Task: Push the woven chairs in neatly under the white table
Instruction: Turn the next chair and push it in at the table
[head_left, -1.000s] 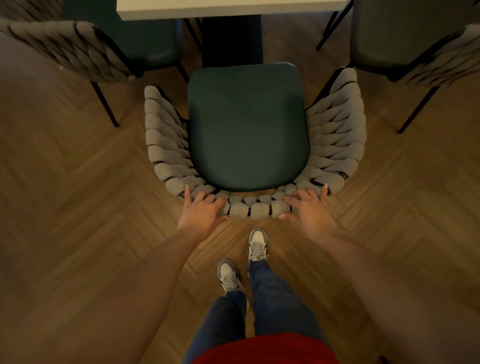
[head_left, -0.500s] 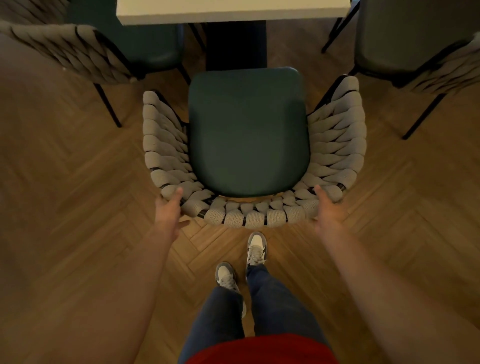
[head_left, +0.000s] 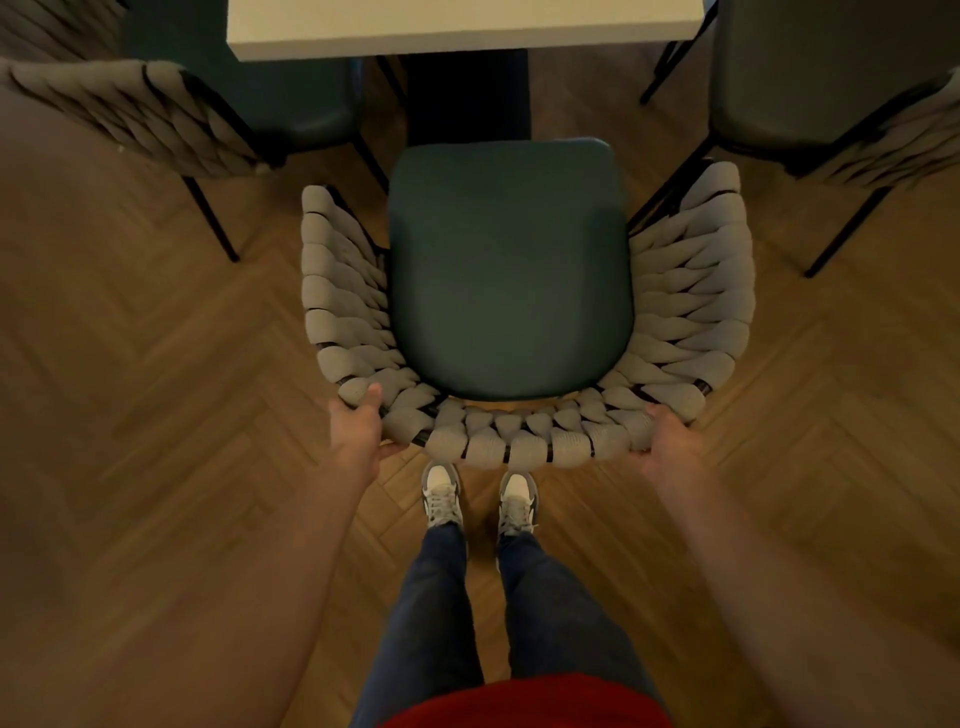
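Left hand: the left hand (head_left: 358, 426) sits at about 8 o'clock on the rim of the middle chair (head_left: 511, 270), at the back corner of its woven backrest (head_left: 519, 441). The thumb lies up over the top of the weave and the fingers (head_left: 396, 446) curl under the rim, so the hand grips the backrest.
Left arm: bare, stretched forward from the lower left, nearly straight.
Right hand: the right hand (head_left: 670, 441) sits at about 4 o'clock on the same rim, at the other back corner. Its fingers wrap under and round the weave, holding it; the fingertips themselves are hidden.
Right arm: bare, reaching forward from the lower right, mirroring the other arm.
Middle chair: dark green seat inside a curved woven backrest, at the centre of view. Its front edge points to 12 o'clock and lies just short of the desk (head_left: 462, 26); the seat is not under the top.
Desk: white top at 12 o'clock, with a dark pedestal (head_left: 467, 93) under it, just beyond the seat front.
Side chairs: a second chair (head_left: 135, 114) at 10 o'clock and a third chair (head_left: 841, 88) at 2 o'clock.
Floor: herringbone wood floor (head_left: 156, 389).
Feet: two sneakers (head_left: 441, 493) at 6 o'clock, just behind the backrest.
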